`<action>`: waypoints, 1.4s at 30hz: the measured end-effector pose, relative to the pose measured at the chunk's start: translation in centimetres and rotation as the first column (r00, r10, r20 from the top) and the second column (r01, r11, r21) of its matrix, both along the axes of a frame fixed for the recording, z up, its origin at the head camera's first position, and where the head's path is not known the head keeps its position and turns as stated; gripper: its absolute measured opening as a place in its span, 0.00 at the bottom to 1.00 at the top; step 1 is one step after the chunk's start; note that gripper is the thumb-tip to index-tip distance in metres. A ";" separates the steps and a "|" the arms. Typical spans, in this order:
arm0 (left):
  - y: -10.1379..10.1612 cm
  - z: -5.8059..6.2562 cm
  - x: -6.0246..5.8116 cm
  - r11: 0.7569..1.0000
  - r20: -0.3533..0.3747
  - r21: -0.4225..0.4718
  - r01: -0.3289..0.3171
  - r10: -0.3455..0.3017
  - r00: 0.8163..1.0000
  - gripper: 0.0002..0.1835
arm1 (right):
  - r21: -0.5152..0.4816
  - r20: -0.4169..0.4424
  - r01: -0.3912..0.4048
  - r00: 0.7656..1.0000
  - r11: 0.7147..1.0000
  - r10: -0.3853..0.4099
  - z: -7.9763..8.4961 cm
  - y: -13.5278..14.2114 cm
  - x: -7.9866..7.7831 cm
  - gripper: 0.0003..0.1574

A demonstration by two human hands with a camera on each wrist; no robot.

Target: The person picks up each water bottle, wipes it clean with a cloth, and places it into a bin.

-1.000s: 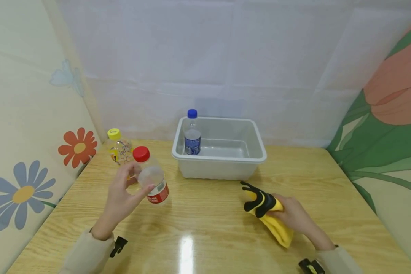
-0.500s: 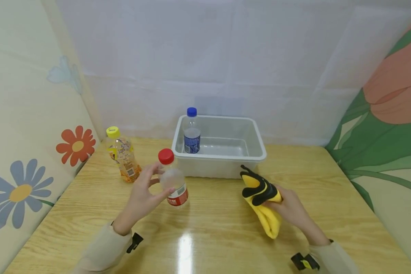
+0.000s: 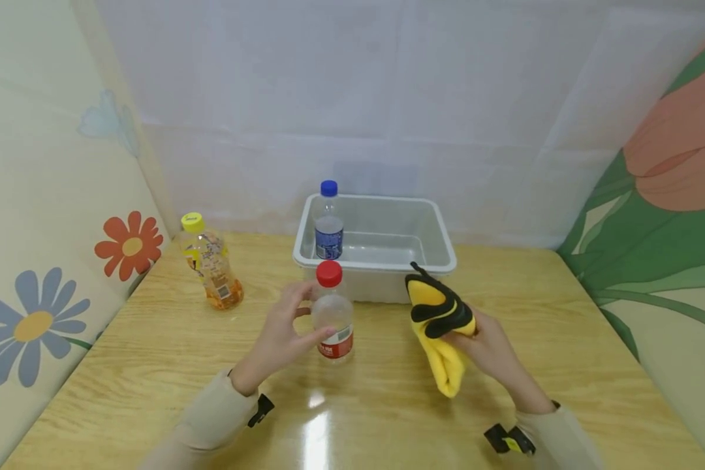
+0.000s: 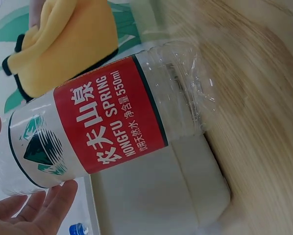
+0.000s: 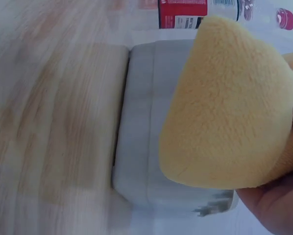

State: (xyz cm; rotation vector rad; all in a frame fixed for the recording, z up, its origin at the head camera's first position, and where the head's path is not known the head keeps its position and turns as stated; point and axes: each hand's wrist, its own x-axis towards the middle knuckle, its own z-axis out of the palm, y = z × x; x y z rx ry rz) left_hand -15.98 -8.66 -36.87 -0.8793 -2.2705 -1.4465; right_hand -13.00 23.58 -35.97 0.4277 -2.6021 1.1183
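Observation:
My left hand [image 3: 288, 329] holds a clear plastic water bottle [image 3: 332, 320] with a red cap, thumb on one side and fingers on the other. Its red and white label [image 4: 109, 115] fills much of the left wrist view. The bottle is upright in front of the grey bin. To the right, my right hand [image 3: 490, 346] grips a bunched yellow cloth [image 3: 443, 362] with black trim, one fold hanging down. In the right wrist view the fluffy cloth [image 5: 230, 107] hides part of the bin behind it.
A grey plastic bin [image 3: 382, 284] stands at the back middle, with a blue-capped bottle [image 3: 329, 238] upright inside at its left. A yellow-capped bottle [image 3: 211, 267] with some orange liquid stands on the wooden table [image 3: 153, 365] at left. Patterned cloth [image 3: 670, 189] borders the sides.
My left hand has carried the red-capped bottle rightward, away from the yellow-capped one, to the front of the bin. The right hand with the cloth has shifted slightly left and up.

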 end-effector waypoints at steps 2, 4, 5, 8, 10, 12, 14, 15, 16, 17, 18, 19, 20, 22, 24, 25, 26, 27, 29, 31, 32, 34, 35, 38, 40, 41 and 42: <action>0.5 0.1 -0.1 1.000 0.002 -0.001 0.016 -0.016 1.000 0.38 | -0.012 -0.026 -0.016 1.000 1.000 0.016 0.2 -0.4 -0.2 0.18; 0.9 0.0 -0.2 0.999 0.007 0.000 0.035 -0.035 0.999 0.37 | -0.019 -0.061 -0.035 0.998 0.999 0.033 0.4 -0.8 -0.4 0.17; 1.1 0.0 -0.2 0.999 0.009 -0.001 0.041 -0.041 0.999 0.37 | -0.022 -0.076 -0.041 0.996 0.999 0.039 0.5 -1.1 -0.4 0.17; 1.7 0.0 -0.2 0.998 0.007 0.008 0.069 -0.069 0.998 0.37 | -0.039 -0.123 -0.066 0.991 0.997 0.061 0.7 -1.8 -0.7 0.17; 2.1 0.3 0.0 0.997 0.005 0.007 0.078 -0.078 0.997 0.37 | -0.059 -0.173 -0.091 0.982 0.994 0.080 0.8 -2.2 -0.8 0.19; 2.4 0.3 0.0 0.997 0.002 0.006 0.082 -0.082 0.997 0.38 | -0.082 -0.219 -0.117 0.971 0.990 0.096 0.9 -2.6 -1.0 0.22; 2.7 0.2 0.0 0.997 0.002 -0.004 0.074 -0.074 0.997 0.38 | -0.101 -0.255 -0.141 0.961 0.985 0.112 0.8 -2.9 -1.1 0.26; 2.8 0.2 0.0 0.997 0.006 -0.006 0.071 -0.071 0.997 0.39 | -0.110 -0.269 -0.153 0.956 0.982 0.118 0.8 -3.1 -1.2 0.27; 2.8 -0.4 -0.3 0.998 0.003 -0.008 0.069 -0.069 0.998 0.39 | -0.117 -0.276 -0.163 0.953 0.980 0.125 0.8 -3.3 -1.2 0.29; 2.9 -0.4 -0.3 0.998 0.004 -0.012 0.066 -0.066 0.998 0.39 | -0.117 -0.281 -0.168 0.951 0.979 0.130 0.8 -3.4 -1.3 0.30; 3.0 -0.5 -0.3 0.998 0.005 -0.018 0.062 -0.061 0.998 0.40 | -0.115 -0.286 -0.171 0.949 0.979 0.133 0.7 -3.6 -1.4 0.32; 3.1 -0.6 -0.3 0.998 0.005 -0.020 0.060 -0.060 0.998 0.40 | -0.111 -0.295 -0.175 0.946 0.978 0.136 0.7 -3.7 -1.5 0.33; 3.2 -0.7 -0.3 0.998 0.005 -0.022 0.059 -0.059 0.998 0.40 | -0.105 -0.303 -0.180 0.942 0.978 0.141 0.6 -3.9 -1.6 0.34; 3.3 -0.9 -0.3 0.998 0.006 -0.018 0.062 -0.062 0.998 0.40 | -0.081 -0.326 -0.189 0.933 0.979 0.153 0.5 -4.1 -1.7 0.36; 3.4 -1.1 -0.3 0.998 0.003 -0.014 0.066 -0.066 0.998 0.40 | -0.066 -0.340 -0.206 0.925 0.976 0.172 0.4 -4.3 -1.8 0.36; 3.5 -1.1 -0.3 0.998 0.001 -0.011 0.068 -0.068 0.998 0.40 | -0.056 -0.344 -0.216 0.921 0.975 0.184 0.3 -4.4 -1.8 0.37; 3.5 -1.2 -0.3 0.997 -0.002 -0.009 0.071 -0.071 0.997 0.40 | -0.042 -0.347 -0.224 0.917 0.974 0.196 0.3 -4.5 -1.8 0.37; 3.5 -1.2 -0.3 0.997 -0.006 -0.007 0.074 -0.074 0.997 0.40 | -0.029 -0.347 -0.233 0.914 0.972 0.208 0.3 -4.6 -1.8 0.38; 3.5 -1.3 -0.3 0.997 -0.012 -0.011 0.077 -0.077 0.997 0.40 | -0.004 -0.336 -0.246 0.913 0.969 0.230 0.3 -4.7 -1.8 0.39; 3.5 -1.2 -0.2 0.997 -0.015 -0.017 0.075 -0.075 0.997 0.39 | 0.028 -0.316 -0.246 0.917 0.969 0.242 0.4 -4.9 -1.7 0.40; 3.5 -1.2 -0.2 0.997 -0.017 -0.020 0.073 -0.073 0.997 0.39 | 0.043 -0.306 -0.247 0.919 0.968 0.248 0.5 -4.9 -1.7 0.40; 3.5 -1.1 -0.1 0.997 -0.018 -0.028 0.065 -0.066 0.998 0.39 | 0.080 -0.289 -0.247 0.921 0.966 0.260 0.6 -5.0 -1.7 0.39; 3.5 -1.1 -0.1 0.998 -0.018 -0.032 0.061 -0.062 0.998 0.39 | 0.099 -0.284 -0.249 0.921 0.963 0.268 0.7 -5.1 -1.7 0.39; 3.5 -1.0 0.0 0.998 -0.020 -0.034 0.058 -0.058 0.998 0.38 | 0.164 -0.280 -0.264 0.911 0.950 0.302 1.0 -5.1 -1.7 0.38; 3.5 -1.1 0.0 0.998 -0.022 -0.028 0.058 -0.059 0.998 0.38 | 0.200 -0.281 -0.278 0.902 0.940 0.327 1.2 -5.2 -1.7 0.38; 3.5 -1.1 0.0 0.998 -0.025 -0.021 0.060 -0.060 0.998 0.38 | 0.215 -0.278 -0.284 0.899 0.935 0.337 1.2 -5.2 -1.7 0.37; 3.5 -1.1 0.0 0.998 -0.028 -0.013 0.062 -0.063 0.998 0.38 | 0.229 -0.278 -0.287 0.897 0.930 0.345 1.3 -5.2 -1.7 0.37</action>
